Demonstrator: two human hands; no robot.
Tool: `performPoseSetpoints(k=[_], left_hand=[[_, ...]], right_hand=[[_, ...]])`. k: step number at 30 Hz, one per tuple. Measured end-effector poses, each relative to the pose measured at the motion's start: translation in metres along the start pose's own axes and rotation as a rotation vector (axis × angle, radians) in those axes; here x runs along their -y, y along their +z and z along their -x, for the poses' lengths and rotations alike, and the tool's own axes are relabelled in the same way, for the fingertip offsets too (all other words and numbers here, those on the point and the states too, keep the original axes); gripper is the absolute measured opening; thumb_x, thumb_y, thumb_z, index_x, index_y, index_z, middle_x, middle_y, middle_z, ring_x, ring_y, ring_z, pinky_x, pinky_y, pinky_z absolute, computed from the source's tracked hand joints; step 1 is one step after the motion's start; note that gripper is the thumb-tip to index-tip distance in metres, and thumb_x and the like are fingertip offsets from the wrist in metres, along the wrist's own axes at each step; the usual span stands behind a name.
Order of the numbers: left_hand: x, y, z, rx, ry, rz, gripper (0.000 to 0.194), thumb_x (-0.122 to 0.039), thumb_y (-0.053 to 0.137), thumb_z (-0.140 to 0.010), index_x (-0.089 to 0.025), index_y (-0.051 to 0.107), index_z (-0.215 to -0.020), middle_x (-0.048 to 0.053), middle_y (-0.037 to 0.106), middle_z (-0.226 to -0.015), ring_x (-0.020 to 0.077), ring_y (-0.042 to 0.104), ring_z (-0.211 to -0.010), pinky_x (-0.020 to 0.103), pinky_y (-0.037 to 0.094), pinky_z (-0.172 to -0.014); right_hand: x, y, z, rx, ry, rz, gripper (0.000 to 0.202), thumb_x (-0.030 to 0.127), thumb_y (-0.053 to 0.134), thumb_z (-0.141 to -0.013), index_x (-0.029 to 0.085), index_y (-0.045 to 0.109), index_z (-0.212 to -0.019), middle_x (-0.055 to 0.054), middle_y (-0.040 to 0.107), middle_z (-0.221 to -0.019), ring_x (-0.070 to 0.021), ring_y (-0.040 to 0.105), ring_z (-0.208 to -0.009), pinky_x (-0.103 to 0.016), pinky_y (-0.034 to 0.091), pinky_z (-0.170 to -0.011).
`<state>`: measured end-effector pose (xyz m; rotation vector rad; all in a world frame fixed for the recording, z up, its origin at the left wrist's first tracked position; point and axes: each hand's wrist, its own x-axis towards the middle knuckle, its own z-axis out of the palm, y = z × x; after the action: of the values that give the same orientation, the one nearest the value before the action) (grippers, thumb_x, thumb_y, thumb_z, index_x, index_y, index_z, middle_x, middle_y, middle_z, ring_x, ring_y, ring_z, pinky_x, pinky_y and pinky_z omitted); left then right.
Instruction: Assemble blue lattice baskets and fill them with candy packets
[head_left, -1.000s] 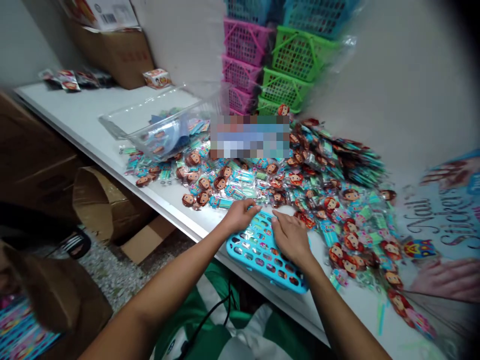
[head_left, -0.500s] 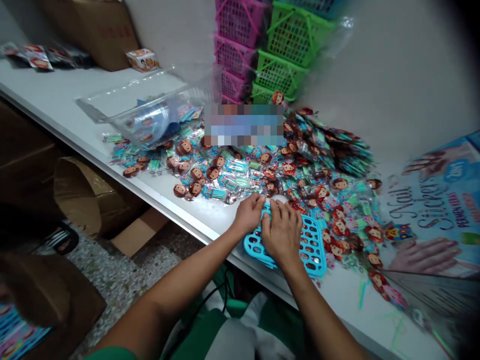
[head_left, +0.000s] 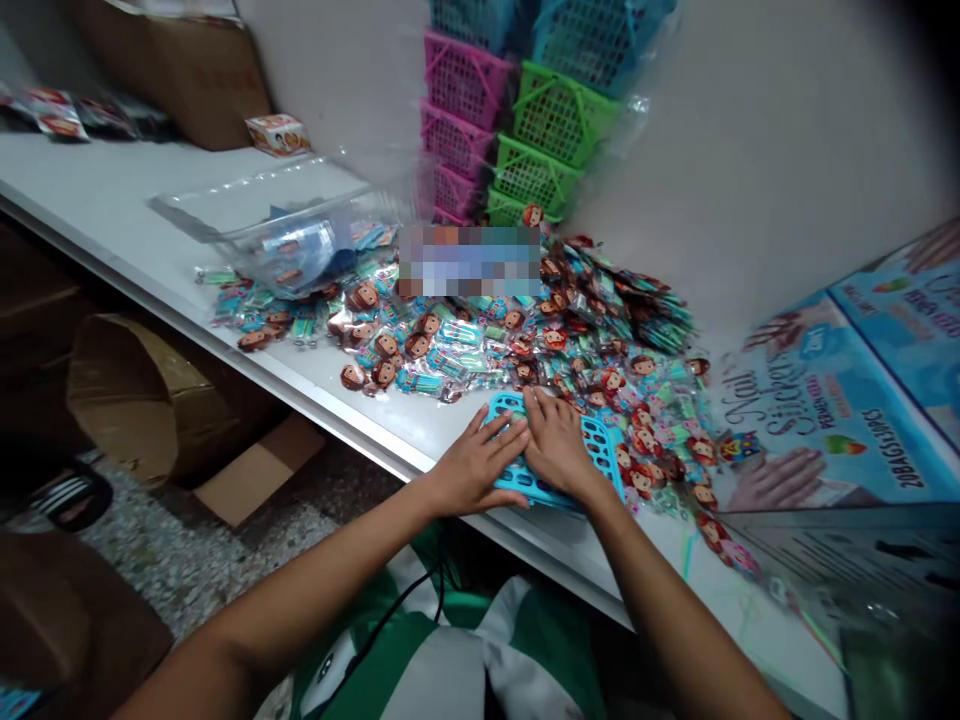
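Observation:
A light-blue perforated plastic piece (head_left: 602, 448), like a basket or its lid, lies by the front edge of the white table. Across its left part rests my left hand (head_left: 480, 465), open and flat with the thumb spread out. My right hand (head_left: 556, 445) presses down on its middle, fingers stretched forward and also open. The hands meet near the centre and cover much of the surface. Just beyond lie many small clear packets (head_left: 457, 340) with cartoon girl heads and green and blue strips.
Stacked pink baskets (head_left: 465, 80) and green baskets (head_left: 559, 115) stand against the wall. A clear plastic tray (head_left: 225, 235) sits at the left. Nail sticker boxes (head_left: 795, 400) are at the right. An open cardboard box (head_left: 120, 400) stands below the table.
My left hand has shifted from the far left edge of the blue piece to lie flat across its left side. The right hand stays on top. The camera view has shifted slightly.

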<state>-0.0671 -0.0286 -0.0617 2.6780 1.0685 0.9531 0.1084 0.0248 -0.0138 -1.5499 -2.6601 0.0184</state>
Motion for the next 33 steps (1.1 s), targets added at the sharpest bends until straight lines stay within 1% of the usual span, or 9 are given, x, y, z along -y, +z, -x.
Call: performPoseSetpoints(k=[4,6,8,14,23,27,29,30,33], left_hand=[[0.004,0.001,-0.003,0.004,0.052,-0.073,0.079,-0.063,0.047,-0.083,-0.006,0.039,-0.136,0.022,0.044,-0.14,0.0331,0.024,-0.14,0.057,0.016,-0.114],[0.005,-0.001,-0.004,0.014,0.071,-0.072,0.078,-0.063,0.047,-0.083,-0.005,0.041,-0.135,0.022,0.045,-0.14,0.0324,0.027,-0.139,0.054,0.02,-0.114],[0.007,-0.004,-0.004,0.032,0.086,-0.068,0.077,-0.063,0.047,-0.082,-0.006,0.042,-0.134,0.021,0.046,-0.139,0.0321,0.029,-0.138,0.054,0.022,-0.114],[0.01,-0.011,-0.005,0.15,0.1,-0.09,0.065,-0.058,0.044,-0.087,-0.016,0.043,-0.137,0.015,0.042,-0.145,0.0307,0.025,-0.14,0.053,0.018,-0.115],[0.012,-0.004,-0.003,0.155,0.082,-0.033,0.07,-0.057,0.047,-0.085,-0.016,0.036,-0.141,0.017,0.035,-0.148,0.0321,0.016,-0.142,0.056,0.015,-0.114],[0.007,-0.013,-0.004,0.181,0.08,-0.013,0.072,-0.056,0.049,-0.084,-0.018,0.034,-0.143,0.016,0.033,-0.149,0.0326,0.015,-0.143,0.055,0.014,-0.114],[0.003,-0.022,-0.01,0.215,0.055,-0.012,0.074,-0.06,0.049,-0.082,-0.017,0.036,-0.142,0.016,0.034,-0.149,0.0325,0.02,-0.141,0.053,0.016,-0.114],[0.001,-0.026,-0.016,0.23,0.018,-0.013,0.068,-0.059,0.047,-0.084,-0.018,0.042,-0.138,0.014,0.04,-0.146,0.0304,0.028,-0.139,0.05,0.019,-0.114],[-0.004,-0.034,-0.041,0.231,-0.147,-0.06,0.045,-0.046,0.033,-0.094,-0.019,0.064,-0.11,0.011,0.065,-0.117,0.0232,0.056,-0.116,0.042,0.034,-0.105]], right_hand=[[-0.034,-0.012,0.034,0.102,-0.284,-0.08,0.058,0.042,0.032,-0.097,0.021,0.02,-0.149,-0.01,0.013,-0.157,-0.027,0.01,-0.143,-0.05,0.022,-0.112],[-0.045,-0.014,0.056,0.123,-0.388,-0.072,0.068,0.051,0.039,-0.093,0.022,0.016,-0.15,-0.01,0.01,-0.157,-0.0286,0.005,-0.144,-0.052,0.021,-0.113],[-0.051,-0.011,0.074,0.094,-0.44,-0.028,0.072,0.05,0.046,-0.091,0.021,0.015,-0.15,-0.012,0.009,-0.157,-0.0316,0.005,-0.143,-0.054,0.022,-0.112],[-0.044,0.01,0.088,-0.095,-0.458,0.081,0.058,0.027,0.05,-0.091,0.01,0.031,-0.144,-0.022,0.027,-0.15,-0.0363,0.008,-0.142,-0.059,0.027,-0.109],[-0.032,0.021,0.095,-0.209,-0.352,0.107,0.06,0.03,0.053,-0.09,0.005,0.036,-0.141,-0.025,0.031,-0.147,-0.0366,0.015,-0.141,-0.056,0.029,-0.109],[-0.029,0.025,0.096,-0.245,-0.321,0.137,0.056,0.029,0.053,-0.09,0.007,0.039,-0.14,-0.024,0.034,-0.146,-0.0361,0.02,-0.14,-0.053,0.032,-0.108],[-0.029,0.025,0.095,-0.25,-0.323,0.142,0.055,0.03,0.052,-0.09,0.006,0.041,-0.139,-0.025,0.035,-0.145,-0.0362,0.021,-0.139,-0.053,0.033,-0.107],[-0.028,0.024,0.095,-0.255,-0.325,0.145,0.054,0.03,0.052,-0.091,0.005,0.042,-0.138,-0.025,0.037,-0.144,-0.0359,0.022,-0.139,-0.052,0.033,-0.107],[-0.028,0.025,0.095,-0.274,-0.32,0.151,0.053,0.03,0.049,-0.092,0.002,0.043,-0.136,-0.024,0.039,-0.143,-0.0342,0.023,-0.139,-0.051,0.033,-0.108]])
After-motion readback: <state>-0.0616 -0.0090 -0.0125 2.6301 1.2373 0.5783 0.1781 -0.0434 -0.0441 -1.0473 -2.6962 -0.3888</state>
